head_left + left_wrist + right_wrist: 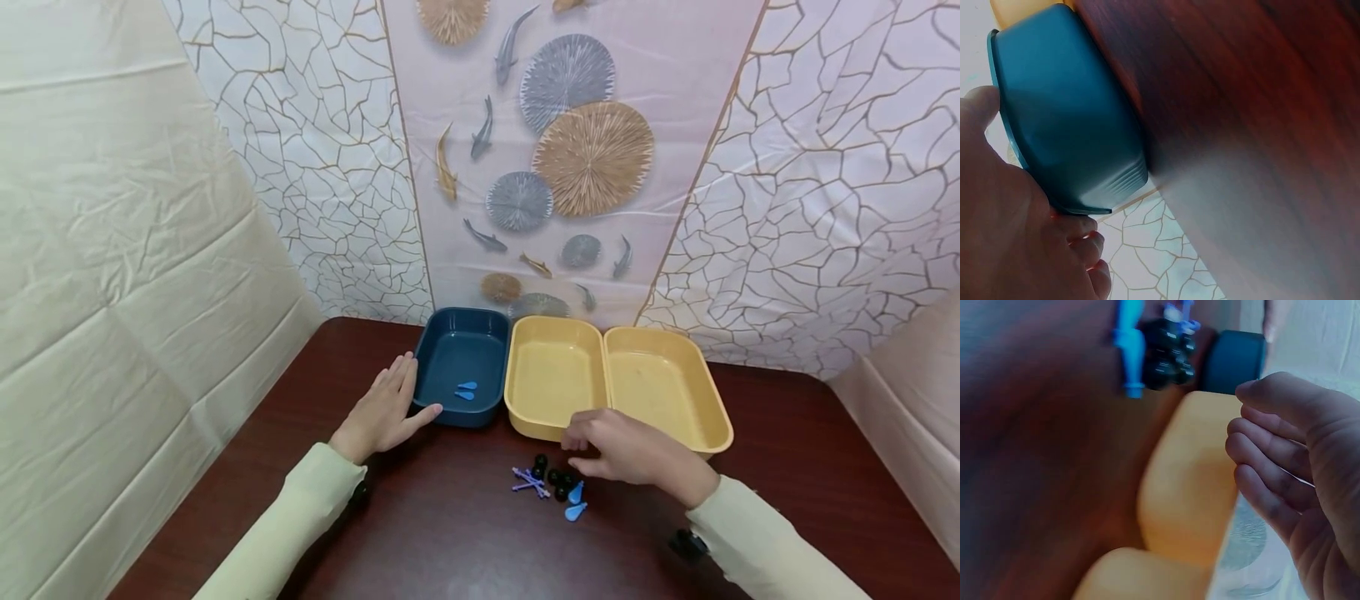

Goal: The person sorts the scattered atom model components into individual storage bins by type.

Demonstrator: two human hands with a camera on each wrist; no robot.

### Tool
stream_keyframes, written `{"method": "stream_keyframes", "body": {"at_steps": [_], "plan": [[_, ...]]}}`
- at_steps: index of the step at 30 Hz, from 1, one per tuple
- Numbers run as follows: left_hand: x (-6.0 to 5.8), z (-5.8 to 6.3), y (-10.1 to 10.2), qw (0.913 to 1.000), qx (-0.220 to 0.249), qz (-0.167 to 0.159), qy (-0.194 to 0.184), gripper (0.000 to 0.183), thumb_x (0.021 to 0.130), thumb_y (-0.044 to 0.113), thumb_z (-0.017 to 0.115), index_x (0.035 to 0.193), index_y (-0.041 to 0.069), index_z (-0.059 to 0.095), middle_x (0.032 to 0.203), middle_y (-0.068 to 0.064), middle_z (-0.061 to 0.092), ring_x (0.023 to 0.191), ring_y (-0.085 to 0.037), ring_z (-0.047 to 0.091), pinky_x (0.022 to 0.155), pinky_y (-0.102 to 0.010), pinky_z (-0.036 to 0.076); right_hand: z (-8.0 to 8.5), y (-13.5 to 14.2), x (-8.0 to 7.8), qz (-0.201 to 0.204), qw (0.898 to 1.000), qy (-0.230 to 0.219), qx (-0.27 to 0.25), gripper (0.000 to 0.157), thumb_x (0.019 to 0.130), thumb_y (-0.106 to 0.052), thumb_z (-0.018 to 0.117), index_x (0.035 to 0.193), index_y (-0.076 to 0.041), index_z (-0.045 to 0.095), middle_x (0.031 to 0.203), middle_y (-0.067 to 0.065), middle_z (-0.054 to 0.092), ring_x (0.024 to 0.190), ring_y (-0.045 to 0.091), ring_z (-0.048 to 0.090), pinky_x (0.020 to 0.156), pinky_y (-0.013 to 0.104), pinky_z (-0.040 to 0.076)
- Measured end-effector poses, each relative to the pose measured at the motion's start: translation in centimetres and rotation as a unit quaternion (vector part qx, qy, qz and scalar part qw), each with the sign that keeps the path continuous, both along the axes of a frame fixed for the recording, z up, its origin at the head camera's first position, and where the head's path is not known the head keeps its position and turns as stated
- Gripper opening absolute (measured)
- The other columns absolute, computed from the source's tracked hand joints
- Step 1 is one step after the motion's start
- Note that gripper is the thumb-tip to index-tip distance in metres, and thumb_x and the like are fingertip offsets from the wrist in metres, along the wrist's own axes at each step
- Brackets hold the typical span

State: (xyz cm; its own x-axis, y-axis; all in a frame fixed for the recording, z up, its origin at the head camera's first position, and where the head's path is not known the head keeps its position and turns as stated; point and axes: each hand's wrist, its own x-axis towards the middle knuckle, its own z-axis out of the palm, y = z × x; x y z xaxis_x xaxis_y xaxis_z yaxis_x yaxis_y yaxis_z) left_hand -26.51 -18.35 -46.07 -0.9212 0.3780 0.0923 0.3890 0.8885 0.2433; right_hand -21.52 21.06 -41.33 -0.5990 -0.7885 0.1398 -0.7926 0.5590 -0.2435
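My left hand (384, 414) lies with straight fingers along the left rim of a dark blue tray (465, 350), its thumb at the front corner. Two small blue drop-shaped pieces (464, 396) rest inside that tray. Above the table, by the front of the middle yellow tray (555, 367), hovers my right hand (626, 448); its fingers bend loosely and the right wrist view shows nothing between them. Below and left of it lie several shiny black beads (562, 492), crossed purple sticks (531, 485) with knobbed ends, and two more blue drop-shaped pieces (576, 512).
A second yellow tray (663, 375) stands at the right, side by side with the middle one. The dark wooden table (465, 533) extends in front of the trays. Patterned cloth (337, 167) hangs behind, and a plain cream cloth (112, 292) borders the left.
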Motion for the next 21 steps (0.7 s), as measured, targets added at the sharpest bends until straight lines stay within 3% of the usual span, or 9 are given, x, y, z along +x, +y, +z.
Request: {"method": "stream_keyframes", "body": {"at_steps": [8, 21], "plan": [[-0.1, -0.1, 0.0, 1.0, 0.001, -0.003, -0.004, 0.098, 0.104, 0.064, 0.048, 0.166, -0.005, 0.017, 0.176, -0.022, 0.015, 0.164, -0.042, 0.018, 0.132, -0.059, 0.021, -2.3, 2.0, 1.4, 0.007, 0.999, -0.035, -0.017, 0.009, 0.091, -0.016, 0.082, 0.098, -0.013, 0.078, 0.089, -0.005, 0.07, 0.079, 0.001, 0.062, 0.068, 0.018, 0.054], [-0.1, 0.0, -0.1, 1.0, 0.003, -0.004, -0.004, 0.099, 0.104, 0.065, 0.047, 0.167, -0.005, 0.017, 0.177, -0.022, 0.015, 0.164, -0.042, 0.017, 0.132, -0.059, 0.02, -4.1, 2.5, 1.5, 0.015, 0.999, -0.026, -0.031, 0.011, 0.088, -0.013, 0.084, 0.096, -0.013, 0.078, 0.089, -0.007, 0.07, 0.079, -0.003, 0.061, 0.068, 0.014, 0.053]]}}
